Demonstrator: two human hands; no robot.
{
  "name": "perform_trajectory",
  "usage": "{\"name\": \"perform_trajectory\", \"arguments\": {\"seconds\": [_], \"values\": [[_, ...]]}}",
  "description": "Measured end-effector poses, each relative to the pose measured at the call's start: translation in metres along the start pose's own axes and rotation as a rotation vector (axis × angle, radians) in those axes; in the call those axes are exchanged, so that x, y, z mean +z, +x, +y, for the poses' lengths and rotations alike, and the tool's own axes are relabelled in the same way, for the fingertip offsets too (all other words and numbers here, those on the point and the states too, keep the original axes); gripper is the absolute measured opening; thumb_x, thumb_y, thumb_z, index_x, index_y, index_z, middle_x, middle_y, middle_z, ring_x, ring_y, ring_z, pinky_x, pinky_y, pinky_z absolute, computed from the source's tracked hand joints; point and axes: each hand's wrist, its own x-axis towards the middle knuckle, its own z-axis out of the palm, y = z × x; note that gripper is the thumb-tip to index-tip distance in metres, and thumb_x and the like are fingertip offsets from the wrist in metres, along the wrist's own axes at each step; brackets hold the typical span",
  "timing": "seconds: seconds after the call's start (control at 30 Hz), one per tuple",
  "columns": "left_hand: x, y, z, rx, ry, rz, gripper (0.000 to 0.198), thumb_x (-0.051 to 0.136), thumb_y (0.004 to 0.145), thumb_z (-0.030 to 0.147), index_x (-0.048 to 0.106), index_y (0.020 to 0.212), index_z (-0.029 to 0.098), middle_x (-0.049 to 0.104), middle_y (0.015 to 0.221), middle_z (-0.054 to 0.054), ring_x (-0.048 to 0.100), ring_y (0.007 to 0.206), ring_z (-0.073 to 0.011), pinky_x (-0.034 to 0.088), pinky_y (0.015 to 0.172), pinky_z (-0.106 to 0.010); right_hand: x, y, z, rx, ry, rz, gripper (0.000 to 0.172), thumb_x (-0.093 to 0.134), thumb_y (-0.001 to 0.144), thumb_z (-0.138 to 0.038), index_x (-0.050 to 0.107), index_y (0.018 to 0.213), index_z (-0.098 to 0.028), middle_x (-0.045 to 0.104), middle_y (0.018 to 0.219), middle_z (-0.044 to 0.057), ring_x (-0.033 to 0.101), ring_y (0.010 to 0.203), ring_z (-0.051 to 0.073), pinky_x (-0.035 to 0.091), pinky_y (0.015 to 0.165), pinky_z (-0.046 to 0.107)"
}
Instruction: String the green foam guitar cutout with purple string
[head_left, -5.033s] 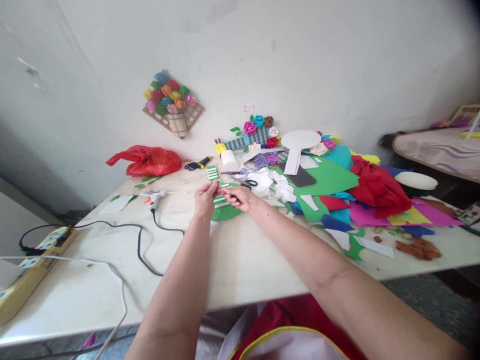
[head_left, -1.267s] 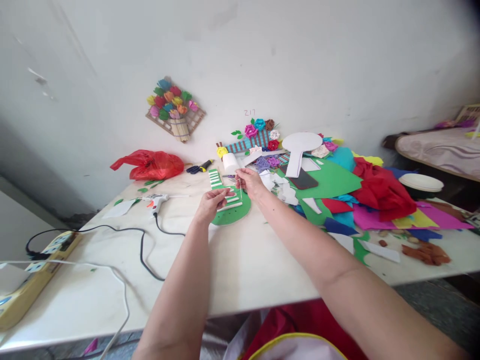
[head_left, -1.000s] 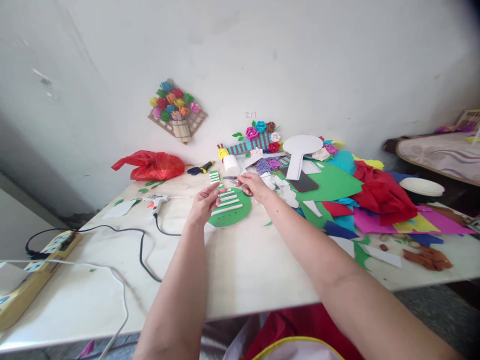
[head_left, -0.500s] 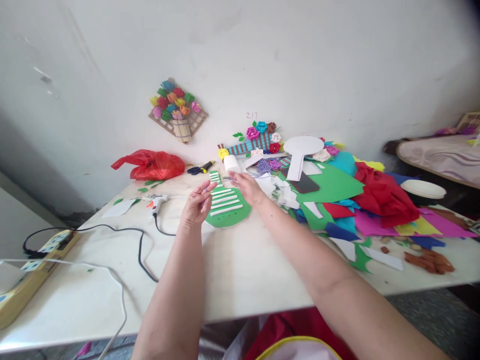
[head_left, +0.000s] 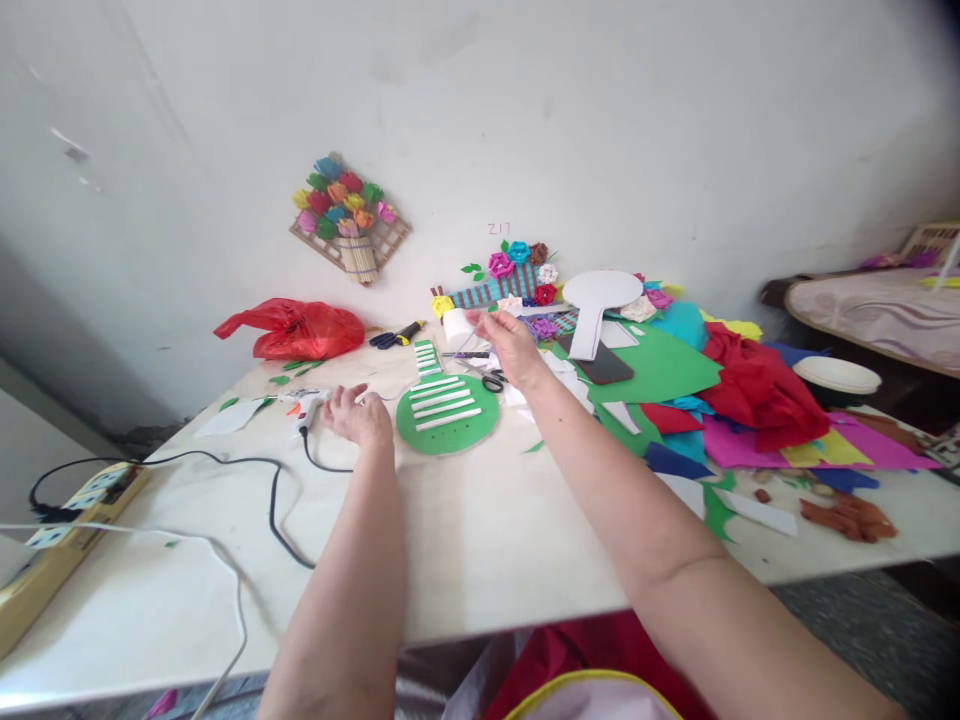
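One glue gun [head_left: 308,408], one green cutout [head_left: 450,442]

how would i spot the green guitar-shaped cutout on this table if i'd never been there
On the pale table in front of the wall, find the left hand at the glue gun. Just to its right lies the green guitar-shaped cutout, rounded body at the front, narrow neck toward the wall. Unlike the larger green sheet farther right, it carries rows of white strips.
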Motion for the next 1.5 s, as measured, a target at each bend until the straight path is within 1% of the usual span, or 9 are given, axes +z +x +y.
{"name": "perform_trajectory", "arguments": {"seconds": [0.07, 0.1, 0.23, 0.43, 0.6, 0.8, 0.97, 1.23, 1.5], "values": [[0.004, -0.005, 0.009, 0.109, 0.065, 0.2, 0.014, 0.054, 0.067, 0.015, 0.058, 0.08, 0.015, 0.046, 0.123, -0.014, 0.015, 0.128, -0.0307, 0.014, 0.101, -0.046, 0.013, -0.008, 0.006, 0.043, -0.008, -0.107, 0.016, 0.055, 0.077, -0.033, 0.058, 0.078, -0.018, 0.064, 0.098, 0.003, 0.055, 0.099, 0.013, 0.041, 0.086, 0.028], [0.008, -0.008, 0.014, 0.202, 0.017, 0.168, 0.013, 0.055, 0.07, 0.019, 0.059, 0.081, 0.015, 0.049, 0.119, -0.013, 0.024, 0.125, -0.0287, 0.017, 0.101, -0.043, 0.018, -0.011, 0.009, 0.068, -0.014, -0.156, 0.016, 0.055, 0.077, -0.033, 0.059, 0.08, -0.018, 0.064, 0.097, 0.002, 0.055, 0.098, 0.013, 0.041, 0.086, 0.027], [0.03, -0.027, 0.031, 0.067, -0.5, -0.399, 0.031, 0.056, 0.074, 0.04, 0.057, 0.094, 0.016, 0.061, 0.085, -0.007, 0.057, 0.083, -0.0192, 0.042, 0.08, -0.034, 0.032, -0.025, 0.018, 0.166, -0.089, -0.283, 0.023, 0.054, 0.078, -0.038, 0.061, 0.087, -0.019, 0.063, 0.088, 0.001, 0.056, 0.086, 0.013, 0.046, 0.074, 0.024], [0.036, -0.041, 0.034, -0.224, -0.535, -0.84, 0.038, 0.072, 0.058, 0.043, 0.059, 0.077, 0.012, 0.049, 0.051, 0.003, 0.044, 0.045, -0.0072, 0.043, 0.053, -0.023, 0.031, -0.028, 0.019, 0.227, -0.116, -0.279, 0.022, 0.052, 0.078, -0.036, 0.061, 0.088, -0.018, 0.062, 0.088, 0.001, 0.056, 0.078, 0.011, 0.044, 0.058, 0.019], [0.033, -0.039, 0.033, -0.269, -0.586, -0.79, 0.031, 0.072, 0.057, 0.039, 0.062, 0.069, 0.012, 0.051, 0.056, 0.001, 0.044, 0.05, -0.0073, 0.043, 0.051, -0.022, 0.025, -0.022, 0.026, 0.234, -0.073, -0.183, 0.015, 0.055, 0.076, -0.03, 0.058, 0.075, -0.016, 0.064, 0.086, 0.002, 0.059, 0.084, 0.011, 0.046, 0.07, 0.021], [0.036, -0.03, 0.022, -0.221, -0.665, -0.601, 0.022, 0.068, 0.061, 0.033, 0.062, 0.065, 0.012, 0.059, 0.072, -0.003, 0.052, 0.067, -0.0088, 0.043, 0.063, -0.02, 0.009, -0.015, 0.029, 0.233, -0.285, 0.035, 0.014, 0.057, 0.073, -0.031, 0.055, 0.073, -0.017, 0.059, 0.071, -0.001, 0.054, 0.049, 0.007, 0.036, 0.037, 0.016], [0.033, -0.027, 0.018, -0.268, -0.718, -0.652, 0.026, 0.069, 0.062, 0.032, 0.061, 0.077, 0.012, 0.048, 0.053, 0.004, 0.044, 0.048, -0.0062, 0.044, 0.056, -0.023, -0.008, -0.013, 0.019, 0.313, -0.28, -0.116, 0.018, 0.057, 0.073, -0.028, 0.05, 0.062, -0.016, 0.055, 0.053, -0.003, 0.036, 0.031, 0.003, 0.021, 0.029, 0.017], [0.026, -0.023, 0.016, -0.234, -0.716, -0.63, 0.026, 0.066, 0.066, 0.03, 0.058, 0.084, 0.011, 0.038, 0.045, 0.008, 0.031, 0.039, -0.0031, 0.039, 0.047, -0.018, -0.041, -0.006, 0.004, 0.483, -0.493, -0.4, 0.016, 0.061, 0.069, -0.02, 0.051, 0.058, -0.014, 0.052, 0.043, -0.003, 0.032, 0.032, 0.002, 0.019, 0.034, 0.017], [0.022, -0.027, 0.021, -0.194, -0.701, -0.803, 0.025, 0.064, 0.07, 0.031, 0.06, 0.085, 0.011, 0.034, 0.043, 0.008, 0.029, 0.039, -0.0036, 0.039, 0.048, -0.02, -0.03, -0.003, 0.026, 0.338, -0.925, -0.262, 0.007, 0.051, 0.07, -0.015, 0.058, 0.072, -0.015, 0.051, 0.044, -0.004, 0.048, 0.045, 0.009, 0.034, 0.049, 0.019]]}}
